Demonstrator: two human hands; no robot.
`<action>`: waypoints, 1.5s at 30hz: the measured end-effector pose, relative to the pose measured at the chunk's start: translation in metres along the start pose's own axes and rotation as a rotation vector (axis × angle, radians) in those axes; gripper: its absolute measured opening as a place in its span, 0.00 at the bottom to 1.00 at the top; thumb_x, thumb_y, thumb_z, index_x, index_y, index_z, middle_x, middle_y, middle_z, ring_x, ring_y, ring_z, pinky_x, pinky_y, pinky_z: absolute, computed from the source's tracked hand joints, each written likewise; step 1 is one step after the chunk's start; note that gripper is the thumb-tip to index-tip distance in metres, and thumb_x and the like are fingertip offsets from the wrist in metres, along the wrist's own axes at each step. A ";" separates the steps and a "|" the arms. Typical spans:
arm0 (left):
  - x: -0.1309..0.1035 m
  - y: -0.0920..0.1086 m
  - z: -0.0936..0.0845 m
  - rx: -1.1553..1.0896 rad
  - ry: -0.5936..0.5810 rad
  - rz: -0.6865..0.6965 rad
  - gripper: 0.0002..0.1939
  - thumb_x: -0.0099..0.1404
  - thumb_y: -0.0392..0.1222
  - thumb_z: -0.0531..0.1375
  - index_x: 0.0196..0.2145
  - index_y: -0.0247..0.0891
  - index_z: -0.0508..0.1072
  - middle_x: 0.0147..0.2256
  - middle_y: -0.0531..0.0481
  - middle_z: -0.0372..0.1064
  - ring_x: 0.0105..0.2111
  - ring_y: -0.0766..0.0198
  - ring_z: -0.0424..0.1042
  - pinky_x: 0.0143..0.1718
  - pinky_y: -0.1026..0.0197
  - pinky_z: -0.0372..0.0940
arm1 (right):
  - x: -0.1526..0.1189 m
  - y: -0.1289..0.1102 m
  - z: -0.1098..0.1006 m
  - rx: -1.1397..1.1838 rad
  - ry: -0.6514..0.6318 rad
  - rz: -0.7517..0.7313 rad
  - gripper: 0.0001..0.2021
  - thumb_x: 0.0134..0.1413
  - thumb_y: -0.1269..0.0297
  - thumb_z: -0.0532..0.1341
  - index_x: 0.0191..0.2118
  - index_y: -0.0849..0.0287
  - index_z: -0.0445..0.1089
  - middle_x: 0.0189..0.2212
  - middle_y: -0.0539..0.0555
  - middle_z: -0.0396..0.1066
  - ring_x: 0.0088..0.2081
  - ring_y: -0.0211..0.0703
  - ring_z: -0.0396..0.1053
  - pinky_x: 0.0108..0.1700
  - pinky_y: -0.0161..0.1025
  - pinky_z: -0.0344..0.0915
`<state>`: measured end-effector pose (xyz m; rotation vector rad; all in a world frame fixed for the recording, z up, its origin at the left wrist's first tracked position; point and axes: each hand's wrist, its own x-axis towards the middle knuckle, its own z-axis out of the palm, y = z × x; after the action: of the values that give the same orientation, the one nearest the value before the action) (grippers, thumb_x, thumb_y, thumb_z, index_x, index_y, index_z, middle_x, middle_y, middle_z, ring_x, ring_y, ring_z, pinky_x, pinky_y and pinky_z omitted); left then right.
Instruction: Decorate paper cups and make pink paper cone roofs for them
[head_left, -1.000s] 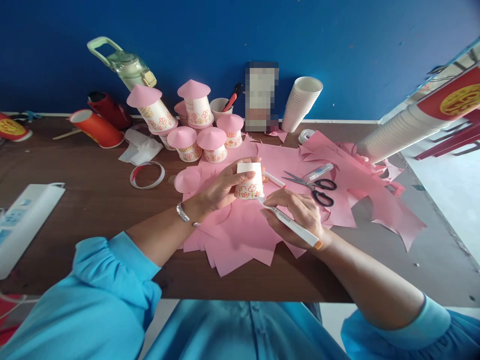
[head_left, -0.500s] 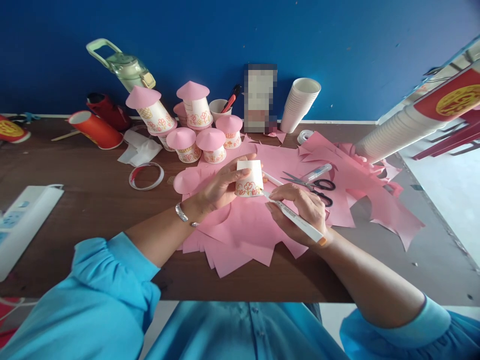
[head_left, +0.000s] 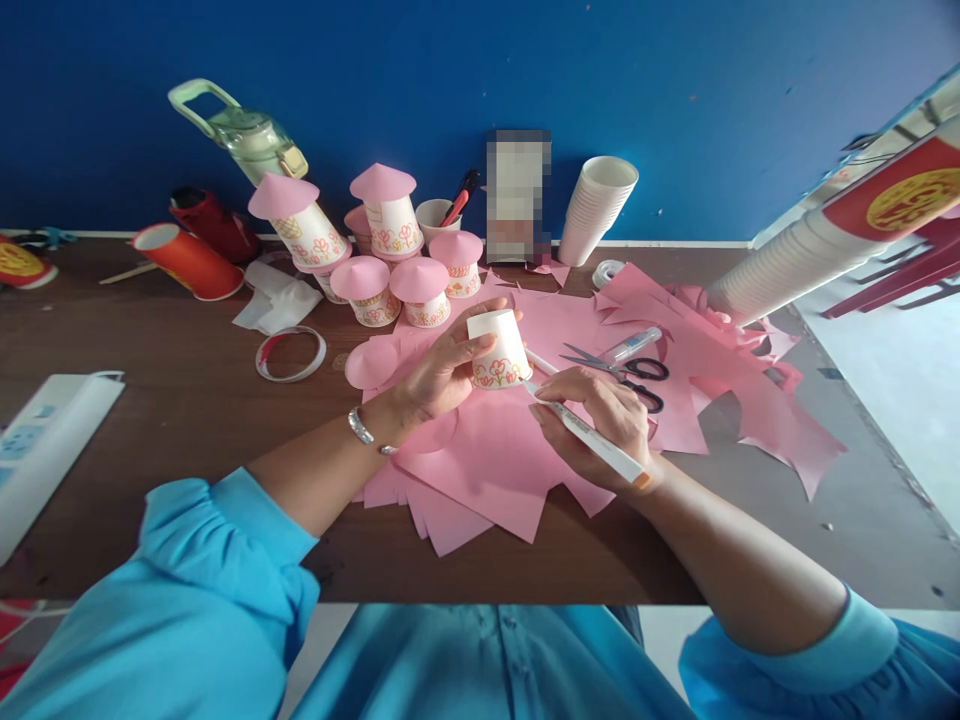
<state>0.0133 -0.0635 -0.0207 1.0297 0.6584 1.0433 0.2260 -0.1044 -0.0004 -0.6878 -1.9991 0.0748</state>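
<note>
Brighter toward right, left dimmer, soft shadows, edges stretched

1. Left hand [head_left: 448, 368] has a white cup [head_left: 496, 343], red flowers [head_left: 498, 374] doodled around the bottom part.
2. Right hand [head_left: 604, 412] grips a marker [head_left: 598, 446], tip right by the cup's lower edge.
3. Pink paper [head_left: 480, 470] all over the table [head_left: 195, 400], scissors [head_left: 627, 368] on top.
4. Behind: cute cone-topped cups [head_left: 420, 281], plus a green bottle [head_left: 259, 148].
5. Cup stack [head_left: 594, 218] leans near the blue wall [head_left: 337, 80].
</note>
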 end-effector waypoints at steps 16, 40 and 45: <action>0.007 -0.010 -0.003 -0.069 -0.089 -0.041 0.21 0.73 0.56 0.59 0.57 0.44 0.76 0.55 0.43 0.78 0.58 0.47 0.74 0.61 0.44 0.69 | -0.001 0.001 0.000 0.009 -0.013 0.005 0.09 0.62 0.74 0.64 0.43 0.52 0.70 0.29 0.47 0.77 0.30 0.39 0.78 0.33 0.35 0.74; -0.005 0.013 0.013 0.207 -0.140 0.018 0.31 0.64 0.47 0.72 0.62 0.49 0.69 0.57 0.44 0.72 0.62 0.45 0.68 0.59 0.43 0.67 | -0.003 0.001 0.001 -0.005 0.058 0.027 0.12 0.62 0.73 0.64 0.48 0.50 0.69 0.34 0.48 0.78 0.33 0.42 0.79 0.34 0.39 0.76; -0.003 0.007 0.007 0.125 -0.248 0.117 0.19 0.68 0.50 0.68 0.55 0.47 0.74 0.56 0.45 0.74 0.63 0.47 0.68 0.64 0.44 0.65 | -0.003 0.004 0.000 0.004 0.089 0.090 0.10 0.65 0.72 0.64 0.49 0.51 0.69 0.36 0.51 0.78 0.35 0.44 0.78 0.37 0.42 0.76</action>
<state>0.0153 -0.0679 -0.0117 1.2958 0.4694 0.9635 0.2293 -0.1026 -0.0044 -0.7657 -1.8824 0.1000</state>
